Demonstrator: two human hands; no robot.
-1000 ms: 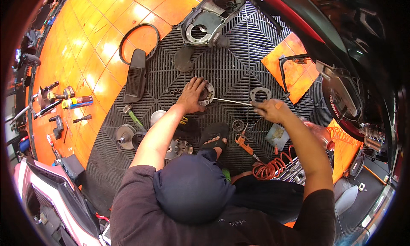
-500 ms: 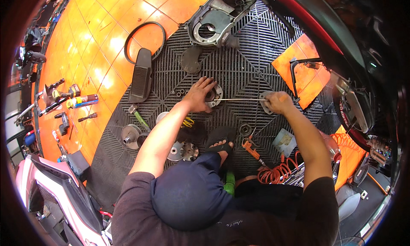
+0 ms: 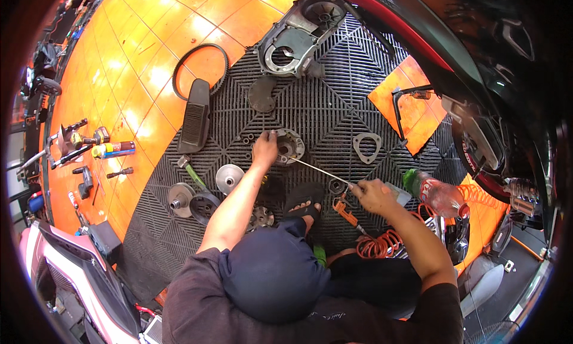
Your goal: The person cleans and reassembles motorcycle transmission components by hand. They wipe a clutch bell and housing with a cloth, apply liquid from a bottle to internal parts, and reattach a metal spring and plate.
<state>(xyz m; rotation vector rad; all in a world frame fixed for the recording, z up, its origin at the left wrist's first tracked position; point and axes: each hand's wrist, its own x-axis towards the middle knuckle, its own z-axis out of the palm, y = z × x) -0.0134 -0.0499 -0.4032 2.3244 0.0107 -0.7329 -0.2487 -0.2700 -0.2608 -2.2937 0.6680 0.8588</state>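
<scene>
The floor (image 3: 149, 22) is laid with glossy orange tiles (image 3: 137, 99), which are divided by thin, dark joints. Much of its middle is covered by a black ribbed mat (image 3: 334, 108), and diagonal patterns are formed by the ribs. At the right, an angular patch (image 3: 419, 122) of orange tile is left uncovered. Strong light is reflected in whitish spots, mostly at the upper left. The far left edge is lined by dark clutter (image 3: 45, 84), blurred in its details.

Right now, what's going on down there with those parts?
A person sits over a black ridged mat. Their left hand is at the edge of a round metal part, while the right hand grips a thin rod whose far end meets that part. A flat rounded-triangular plate and an orange air gun lie nearby.
</scene>
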